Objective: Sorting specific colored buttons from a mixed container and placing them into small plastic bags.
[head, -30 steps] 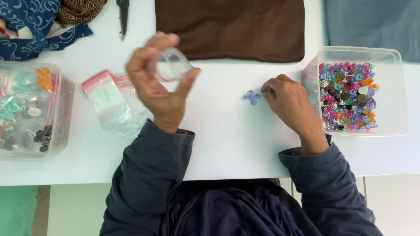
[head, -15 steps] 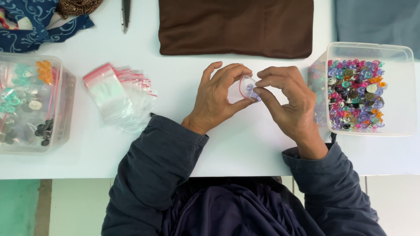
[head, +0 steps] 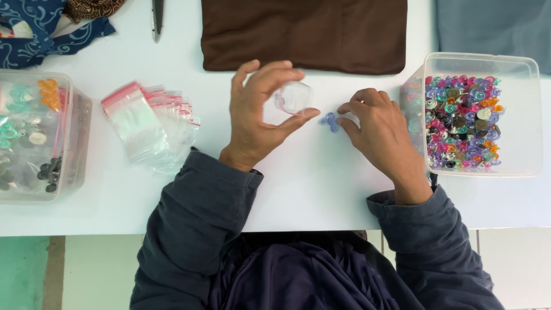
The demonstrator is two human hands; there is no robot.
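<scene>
A small clear plastic bag (head: 294, 96) is pinched in the left hand (head: 255, 117). Just right of it, blue buttons (head: 329, 120) (glossy, round) are touched by the right hand's (head: 379, 129) curled fingertips; the hands, joined earlier, have been parted.

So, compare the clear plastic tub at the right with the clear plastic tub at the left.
The right clear plastic tub holds a bright mixed heap of small colourful buttons; the left clear plastic tub holds sorted teal, orange and black pieces. The right one shows whole; the left one is cut by the frame. Both stand on the white table.
</scene>
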